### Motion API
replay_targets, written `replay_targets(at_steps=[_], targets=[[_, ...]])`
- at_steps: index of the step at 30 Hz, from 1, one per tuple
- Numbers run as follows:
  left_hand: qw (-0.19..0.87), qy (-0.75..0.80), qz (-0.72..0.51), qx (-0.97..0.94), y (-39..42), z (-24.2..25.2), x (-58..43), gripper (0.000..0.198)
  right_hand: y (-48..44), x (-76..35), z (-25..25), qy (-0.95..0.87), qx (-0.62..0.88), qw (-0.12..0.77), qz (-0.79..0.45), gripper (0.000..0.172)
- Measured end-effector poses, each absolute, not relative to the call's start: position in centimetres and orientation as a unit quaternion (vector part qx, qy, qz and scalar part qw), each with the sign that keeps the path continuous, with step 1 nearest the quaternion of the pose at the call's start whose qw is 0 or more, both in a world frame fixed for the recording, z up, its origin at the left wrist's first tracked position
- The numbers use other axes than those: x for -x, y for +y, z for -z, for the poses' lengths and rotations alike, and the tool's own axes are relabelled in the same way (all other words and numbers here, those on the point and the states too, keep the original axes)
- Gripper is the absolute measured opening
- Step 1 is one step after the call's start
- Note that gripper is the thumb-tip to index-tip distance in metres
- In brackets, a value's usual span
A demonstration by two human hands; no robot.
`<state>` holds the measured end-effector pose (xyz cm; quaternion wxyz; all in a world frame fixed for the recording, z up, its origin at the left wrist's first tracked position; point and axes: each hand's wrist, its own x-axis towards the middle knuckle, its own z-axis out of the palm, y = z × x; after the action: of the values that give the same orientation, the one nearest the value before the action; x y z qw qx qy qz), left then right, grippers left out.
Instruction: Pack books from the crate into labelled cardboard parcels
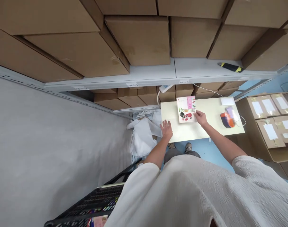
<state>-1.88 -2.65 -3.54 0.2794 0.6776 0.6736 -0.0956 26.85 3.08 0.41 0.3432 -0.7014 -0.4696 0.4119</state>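
Observation:
My right hand (pixel 201 118) grips the right edge of a printed card (pixel 184 110), its thumb lying over the front. The card is white with the word "Beautiful", a pink patch and red and green pictures, and it is over a pale yellow table (pixel 177 134). Whether it rests flat or is slightly lifted I cannot tell. At the table's left edge my left hand (pixel 166 129) lies with fingers spread, holding nothing. Toward the right end of the table is a dark blue and orange object (pixel 227 119), partly blurred out, beside a small white box (pixel 227 101).
Cardboard boxes (pixel 139 41) fill the metal shelf (pixel 153 74) ahead, where a black-and-yellow utility knife (pixel 230 67) lies. A power strip (pixel 166 88) hangs below. White plastic wrapping (pixel 142 137) is heaped left, a black crate (pixel 94 201) behind it. An open carton (pixel 280 154) stands right.

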Motion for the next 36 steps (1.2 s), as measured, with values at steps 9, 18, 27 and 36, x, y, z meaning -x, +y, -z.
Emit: replay_targets(at_steps=[9, 18, 27, 36], targets=[[0.313, 0.707, -0.006, -0.634, -8.0, 3.3, -4.9, 0.069, -6.3, -30.3, 4.5, -0.352, 0.7, 0.273, -0.558, 0.032], [0.344, 0.693, 0.055, -0.632, -10.6, 4.8, -10.1, 0.082, -6.8, -31.7, 7.9, -0.421, 0.743, 0.169, -0.492, 0.024], [0.31, 0.657, 0.142, -0.672, -9.8, 5.6, -9.2, 0.114, -6.6, -37.0, 8.2, -0.378, 0.85, 0.134, -0.341, 0.05], [0.306, 0.636, 0.146, -0.693, -9.5, 5.9, -8.8, 0.111, -5.8, -37.3, 8.5, -0.318, 0.863, 0.108, -0.377, 0.038]])
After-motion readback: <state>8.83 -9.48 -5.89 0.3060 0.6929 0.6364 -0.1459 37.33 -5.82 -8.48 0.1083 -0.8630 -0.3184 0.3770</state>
